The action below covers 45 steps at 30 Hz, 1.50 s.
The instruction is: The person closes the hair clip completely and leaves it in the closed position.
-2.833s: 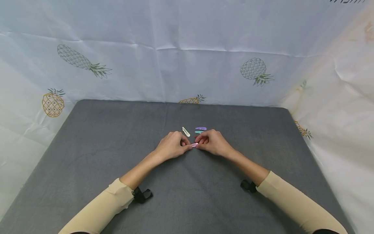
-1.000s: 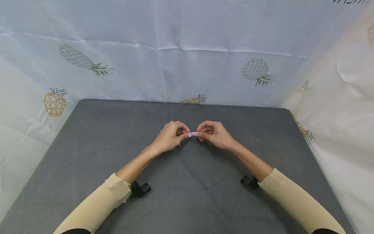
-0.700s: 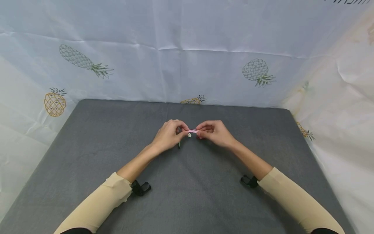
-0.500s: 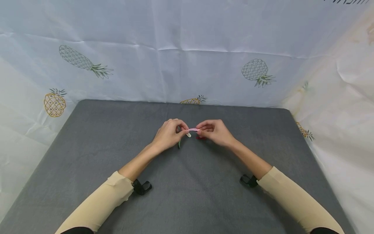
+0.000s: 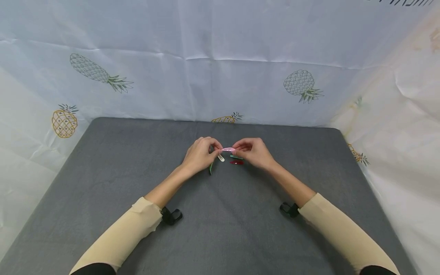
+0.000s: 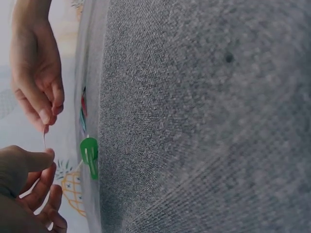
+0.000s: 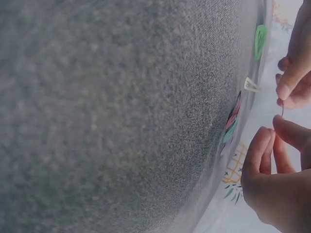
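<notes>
A pink snap hair clip (image 5: 228, 149) is held above the table, stretched between both hands. My left hand (image 5: 199, 156) pinches its left end between thumb and fingers. The right end is pinched by my right hand (image 5: 255, 153). Below them on the table lie a red clip (image 5: 236, 162) and a teal clip (image 5: 236, 156), the latter partly behind the right fingers. Near the left thumb is a cream clip (image 5: 221, 158), and a green clip (image 5: 210, 169) lies beside the left hand, partly covered. A purple clip (image 7: 226, 146) shows faintly past the teal one in the right wrist view.
A grey cloth-covered table (image 5: 220, 229) stretches under both arms. Behind it hangs a pale curtain (image 5: 240, 91) printed with pineapples, meeting the table's far edge. Black straps (image 5: 172, 216) sit at both wrists.
Both hands have lifted the pink clip from the table and moved it toward the far edge. The red and teal clips, hidden a second ago, show again below the hands.
</notes>
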### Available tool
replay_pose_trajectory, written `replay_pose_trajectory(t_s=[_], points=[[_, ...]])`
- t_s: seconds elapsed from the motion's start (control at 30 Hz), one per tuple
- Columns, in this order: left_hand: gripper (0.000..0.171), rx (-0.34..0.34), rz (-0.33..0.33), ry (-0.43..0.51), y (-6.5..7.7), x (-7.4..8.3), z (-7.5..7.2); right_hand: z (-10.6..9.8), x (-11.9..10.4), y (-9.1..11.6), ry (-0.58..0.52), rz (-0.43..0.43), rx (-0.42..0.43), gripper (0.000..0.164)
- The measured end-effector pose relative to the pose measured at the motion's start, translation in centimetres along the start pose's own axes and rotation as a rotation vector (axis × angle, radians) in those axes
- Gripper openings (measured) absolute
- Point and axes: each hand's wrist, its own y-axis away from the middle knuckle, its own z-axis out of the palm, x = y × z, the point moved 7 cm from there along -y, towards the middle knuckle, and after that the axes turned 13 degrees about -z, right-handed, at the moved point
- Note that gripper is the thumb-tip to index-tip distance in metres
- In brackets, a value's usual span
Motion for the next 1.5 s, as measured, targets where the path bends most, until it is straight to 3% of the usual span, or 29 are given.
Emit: replay_pose_trajectory(t_s=[0.83, 1.23, 1.5], points=[[0.009, 0.016, -0.046, -0.072, -2.0, -1.1, 0.4, 0.5, 0.6, -1.9, 0.183, 0.003, -0.01, 0.016], [0.011, -0.081, -0.109, -0.028, -2.5, -2.0, 1.3, 1.3, 1.3, -2.3, 0.209, 0.016, -0.064, 0.015], [0.01, -0.111, -0.141, -0.016, -3.1, -2.5, 1.7, 1.5, 1.6, -2.6, 0.259, 0.007, -0.085, 0.015]])
